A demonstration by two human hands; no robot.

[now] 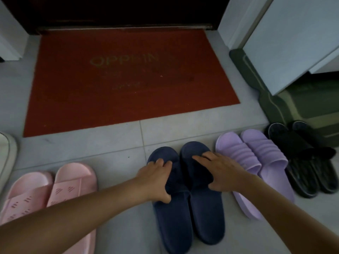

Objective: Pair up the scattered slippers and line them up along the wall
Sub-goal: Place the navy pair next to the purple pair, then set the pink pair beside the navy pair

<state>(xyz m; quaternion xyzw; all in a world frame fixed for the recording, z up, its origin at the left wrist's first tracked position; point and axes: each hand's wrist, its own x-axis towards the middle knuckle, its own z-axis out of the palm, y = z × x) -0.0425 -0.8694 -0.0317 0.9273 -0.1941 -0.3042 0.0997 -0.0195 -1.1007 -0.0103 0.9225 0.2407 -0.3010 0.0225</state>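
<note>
Navy slippers (205, 213) are sitting side by side on the floor (119, 143), between a pink pair (73, 180) and a purple pair (256, 156). The left hand (157, 178) and right hand (220, 171) are each gripping a strap; the slippers are probably light, bendy foam, with the straps offering the surest hold.

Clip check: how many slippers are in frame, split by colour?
Pink slippers: 2
Navy slippers: 2
Purple slippers: 2
Black slippers: 2
Total: 8
Not counted: pale object at the left edge, too cut off to identify.
</note>
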